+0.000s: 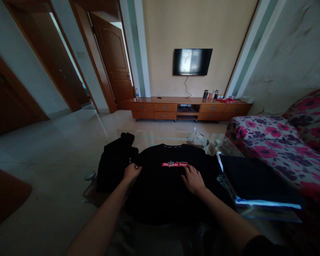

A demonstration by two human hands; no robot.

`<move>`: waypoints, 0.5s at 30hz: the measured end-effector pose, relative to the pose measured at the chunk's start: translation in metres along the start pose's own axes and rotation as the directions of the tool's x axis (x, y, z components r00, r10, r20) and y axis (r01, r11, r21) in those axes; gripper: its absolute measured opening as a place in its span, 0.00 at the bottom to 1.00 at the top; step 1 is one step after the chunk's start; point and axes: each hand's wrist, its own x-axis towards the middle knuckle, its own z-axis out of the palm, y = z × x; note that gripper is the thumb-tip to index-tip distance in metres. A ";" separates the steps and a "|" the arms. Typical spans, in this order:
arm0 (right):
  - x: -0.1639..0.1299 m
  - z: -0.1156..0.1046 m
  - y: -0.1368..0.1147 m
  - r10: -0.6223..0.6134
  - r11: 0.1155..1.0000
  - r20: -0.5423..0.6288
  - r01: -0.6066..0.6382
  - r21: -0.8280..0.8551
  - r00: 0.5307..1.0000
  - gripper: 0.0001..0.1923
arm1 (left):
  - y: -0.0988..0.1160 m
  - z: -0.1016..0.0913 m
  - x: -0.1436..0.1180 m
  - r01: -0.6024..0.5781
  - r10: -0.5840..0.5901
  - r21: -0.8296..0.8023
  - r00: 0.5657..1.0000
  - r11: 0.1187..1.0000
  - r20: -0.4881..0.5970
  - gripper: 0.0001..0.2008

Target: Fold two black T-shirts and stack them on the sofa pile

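Note:
A black T-shirt (162, 192) lies spread out in front of me, its collar at the far side and a red "Remain free" print across the chest. At its left edge, near the sleeve, my left hand (132, 173) is closed in a pinch on the fabric. My right hand (194, 180) rests open on the chest, fingertips at the right end of the print. To the left sits a dark bunched garment (113, 163). A dark folded cloth item with a white edge (258, 179) lies to the right.
The clothes lie on a glass-topped table (224, 144), with papers (201, 138) near its far edge. A flowered sofa (266, 131) stands on the right. Beyond are a low wooden cabinet (165, 107) with bottles on it and a wall television (192, 62). Doors line the left.

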 end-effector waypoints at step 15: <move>0.010 0.011 -0.010 0.014 1.000 -0.006 -0.014 0.003 1.000 0.28 | -0.005 -0.017 0.018 0.125 -0.246 -0.670 0.965 0.731 -0.088 0.08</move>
